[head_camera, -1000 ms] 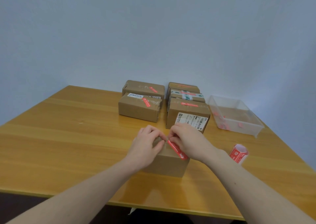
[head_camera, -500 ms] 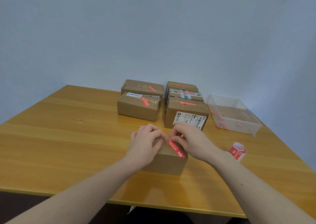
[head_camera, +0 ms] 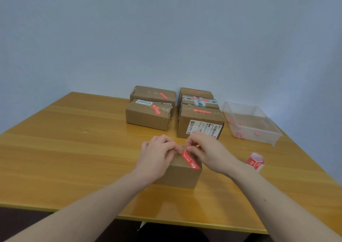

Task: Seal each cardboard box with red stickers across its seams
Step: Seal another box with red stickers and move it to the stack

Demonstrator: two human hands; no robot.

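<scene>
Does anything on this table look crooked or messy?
Slightly: the red sticker on the near box runs diagonally rather than square, like those on two left boxes behind. Nothing looks spilled or damaged.

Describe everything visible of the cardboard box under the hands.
The cardboard box is small, plain brown and rests flat on the wooden table, nearest the person, in front of five other boxes. A red sticker with white print runs slantwise over its top towards the near right edge. The left hand rests on its top left, and the right hand pinches at the sticker's far end. Its front face is bare; the top seam is mostly hidden.
</scene>
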